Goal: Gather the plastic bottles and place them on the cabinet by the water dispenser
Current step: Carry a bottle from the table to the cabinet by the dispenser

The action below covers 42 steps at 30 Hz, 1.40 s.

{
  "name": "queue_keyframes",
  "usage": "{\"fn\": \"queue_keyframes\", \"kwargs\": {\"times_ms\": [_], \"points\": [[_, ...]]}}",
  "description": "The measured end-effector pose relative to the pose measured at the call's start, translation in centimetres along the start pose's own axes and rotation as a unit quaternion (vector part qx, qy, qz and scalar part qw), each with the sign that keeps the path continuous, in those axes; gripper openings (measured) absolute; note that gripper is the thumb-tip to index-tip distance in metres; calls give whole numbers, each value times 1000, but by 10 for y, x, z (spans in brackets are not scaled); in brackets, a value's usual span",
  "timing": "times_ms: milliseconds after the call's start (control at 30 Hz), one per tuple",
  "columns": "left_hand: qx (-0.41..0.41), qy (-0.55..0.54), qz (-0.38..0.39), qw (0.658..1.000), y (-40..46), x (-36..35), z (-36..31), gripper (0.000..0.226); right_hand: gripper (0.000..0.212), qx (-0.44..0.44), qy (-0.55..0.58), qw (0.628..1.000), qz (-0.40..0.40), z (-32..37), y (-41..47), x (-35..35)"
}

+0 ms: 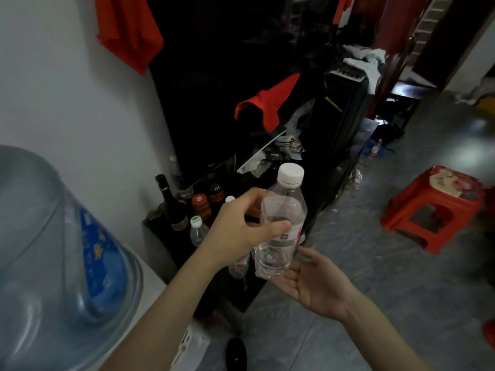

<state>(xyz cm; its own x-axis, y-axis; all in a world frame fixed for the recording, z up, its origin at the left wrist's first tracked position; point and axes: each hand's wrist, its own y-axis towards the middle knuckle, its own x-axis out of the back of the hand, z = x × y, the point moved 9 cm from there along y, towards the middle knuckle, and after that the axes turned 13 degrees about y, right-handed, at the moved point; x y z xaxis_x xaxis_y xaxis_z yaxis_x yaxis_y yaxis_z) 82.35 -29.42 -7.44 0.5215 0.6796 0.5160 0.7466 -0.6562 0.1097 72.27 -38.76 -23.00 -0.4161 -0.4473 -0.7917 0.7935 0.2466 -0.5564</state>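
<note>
A person holds a clear plastic bottle [281,223] with a white cap upright over the dark cabinet [316,207] beside the water dispenser's big blue jug [61,263]. The left hand [241,231] wraps its grip around the bottle's middle, thumb across the front just above the label, fingers curled behind, a hold that looks meant to carry it and set it down standing. The right hand [313,279] lies open, palm up, fingers relaxed at the bottle's base, apparently steadying it or passing it over; it holds nothing.

The bottle is in the air, not yet on the cabinet, so this reads as the delivery step, with placing to come.

On the cabinet's near corner stand other containers, grouped close, likely as the gathering spot: a small clear bottle with a green-and-white cap [197,231], another clear bottle [238,266] partly hidden below the left wrist, and a white cap [229,199] peeking above the hand, which makes three at a guess. Behind them are two dark glass bottles [171,202] and a red-lidded jar [201,206].

Farther off, one clear bottle [358,179] and one red-capped bottle [376,148] sit on the floor. One red stool [434,207] stands well apart to the right.
</note>
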Motion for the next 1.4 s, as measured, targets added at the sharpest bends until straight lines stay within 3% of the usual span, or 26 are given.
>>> {"fn": "queue_keyframes", "kwargs": {"times_ms": [167,333,533,667,833,1100,1400], "points": [[-43,18,31,998,76,12,-8,35,60,54,-14,998,-34,77,19,-12],[-81,57,77,992,137,19,-7,46,54,109,-73,988,-74,137,45,-29],[-62,54,67,994,182,33,29,50,54,97,-74,987,-108,175,96,-31],[-25,105,49,993,206,41,73,51,54,75,-85,984,-137,185,147,-21],[42,81,60,994,225,34,140,70,55,38,-64,985,-159,185,212,6],[79,145,157,974,255,-3,229,61,52,1,-15,979,-204,171,300,77],[87,207,282,933,278,-51,290,58,34,-53,-72,960,-267,165,351,138]]}}
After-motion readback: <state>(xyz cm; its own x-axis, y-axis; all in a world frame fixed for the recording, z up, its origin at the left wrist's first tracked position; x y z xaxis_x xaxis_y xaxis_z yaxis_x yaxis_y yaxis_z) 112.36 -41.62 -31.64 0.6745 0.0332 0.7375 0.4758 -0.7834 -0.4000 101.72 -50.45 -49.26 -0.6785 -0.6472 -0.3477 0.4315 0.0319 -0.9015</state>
